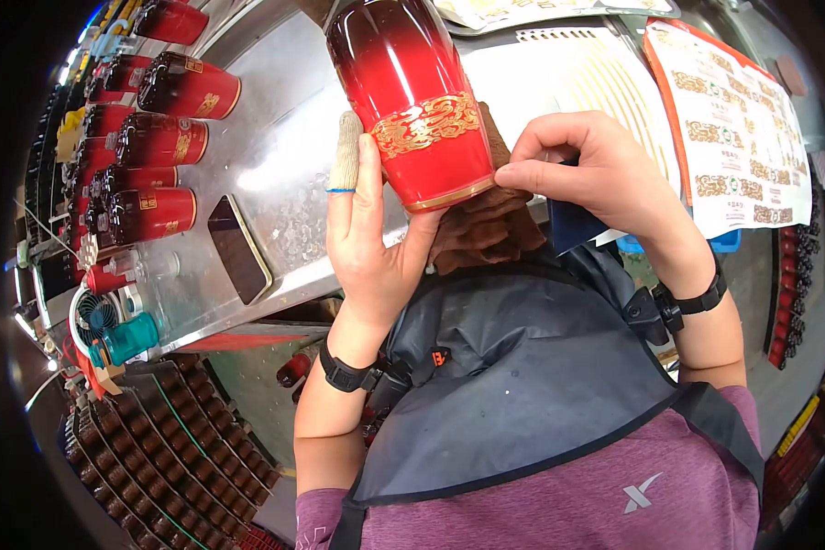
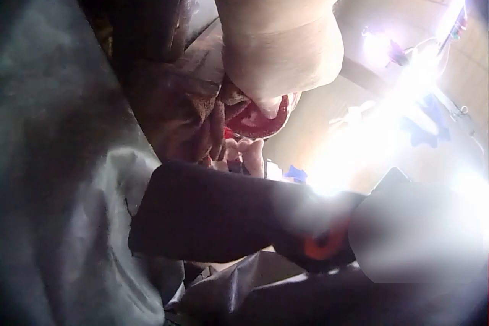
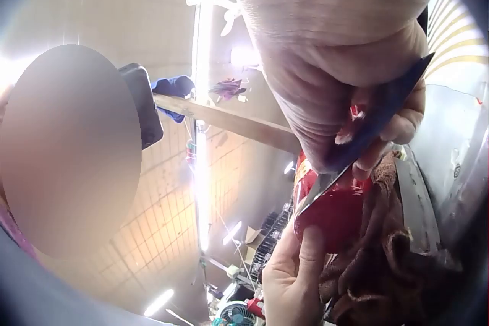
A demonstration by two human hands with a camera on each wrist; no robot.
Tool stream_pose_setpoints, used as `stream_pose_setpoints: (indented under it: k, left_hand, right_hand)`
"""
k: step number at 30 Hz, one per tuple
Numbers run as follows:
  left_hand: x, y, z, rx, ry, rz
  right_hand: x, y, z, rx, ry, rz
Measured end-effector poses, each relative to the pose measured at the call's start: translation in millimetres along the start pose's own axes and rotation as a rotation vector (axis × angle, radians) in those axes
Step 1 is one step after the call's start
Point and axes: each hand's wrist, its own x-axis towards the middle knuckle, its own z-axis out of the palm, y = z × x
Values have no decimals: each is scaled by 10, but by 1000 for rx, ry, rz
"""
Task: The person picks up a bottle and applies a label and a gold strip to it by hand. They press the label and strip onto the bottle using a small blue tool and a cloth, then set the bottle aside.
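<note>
Purple shirt cloth lies nearest, below the fingers. Well left of them sit dark-red bottles, contents hidden. Left hand grips the red bottle between fingers and thumb; its glossy wall could slip if tilted further. Right hand meets its base, thumb against forefinger, holding a blue sheet whose edge might scratch it.

A shiny metal bench stretches from left to far, glare on its top; bare grey floor shows at right; overhead, 1 long lit tube and a wooden beam cross below a pale ceiling
</note>
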Motion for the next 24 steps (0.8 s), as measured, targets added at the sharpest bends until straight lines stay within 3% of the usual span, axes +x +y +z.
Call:
stream_pose_setpoints:
  k: [10,15,24]
  left_hand:
    - [-50,-42,13,-78,-25,-58]
    - [7,-28,21,-601,-56,-207]
    - [134,126,82,-764,-36,-399]
  right_hand:
    - [21,-5,18,50,-35,-10]
    - [26,48,32,64,-29,-19]
    - [-15,-22,-2,111,-30,-36]
